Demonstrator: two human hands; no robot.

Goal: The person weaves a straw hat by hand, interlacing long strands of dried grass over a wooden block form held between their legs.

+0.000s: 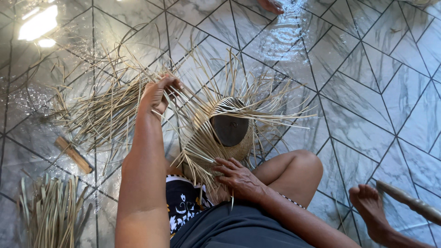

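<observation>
A half-woven straw piece (209, 147) sits over a dark rounded block (228, 128) in front of my knee, with loose strands fanning out all around it. My left hand (158, 94) is raised up and to the left of the piece, its fingers closed on a few long straw strands that run from the weave. My right hand (236, 177) lies on the near edge of the weave and presses on the strands with its fingers bent over them. My bare knee (294, 170) is just right of that hand.
A pile of loose straw (101, 110) spreads over the glossy tiled floor (367, 92) to the left. A short wooden stick (73, 155) and a straw bundle (50, 211) lie at lower left. My foot (367, 202) and a wooden rod (409, 202) are at lower right. Another person's foot (271, 5) shows at the top edge.
</observation>
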